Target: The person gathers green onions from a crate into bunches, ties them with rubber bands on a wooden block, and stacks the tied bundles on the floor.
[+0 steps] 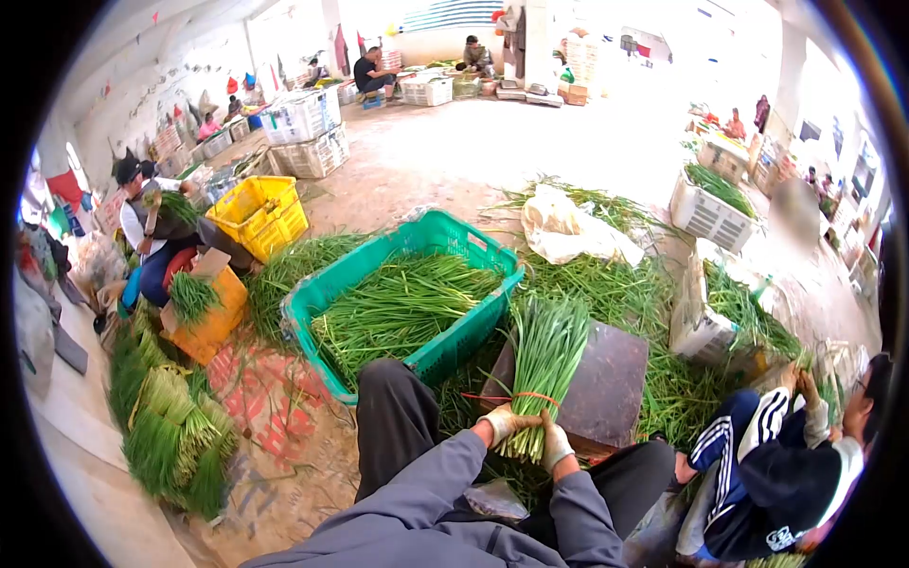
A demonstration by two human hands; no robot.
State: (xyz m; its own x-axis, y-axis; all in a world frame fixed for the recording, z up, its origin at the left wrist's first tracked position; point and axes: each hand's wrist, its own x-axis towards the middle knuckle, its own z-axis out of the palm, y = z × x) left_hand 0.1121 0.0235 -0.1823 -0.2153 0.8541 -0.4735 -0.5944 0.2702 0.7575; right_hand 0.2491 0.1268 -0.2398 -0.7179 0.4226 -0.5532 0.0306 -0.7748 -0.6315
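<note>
A thick bundle of green chives (552,346) lies with its leaf ends on a dark wooden box (606,379), its cut ends toward me. My left hand (507,423), in a pale glove, is closed around the left side of the stalks near the base. On the other side, my right hand (556,445) wraps the same stalks, also gloved. A red tie (537,396) crosses the bundle just above my hands, one end sticking out to the left. Directly ahead, a green plastic crate (445,364) holds a heap of loose chives (417,298).
Loose greens (682,379) cover the floor around the box. At left are tied bundles (175,426), an orange box (222,312), a yellow crate (275,227) and a seated person (142,213). Another person (786,473) sits close on my right, beside a white crate (696,312).
</note>
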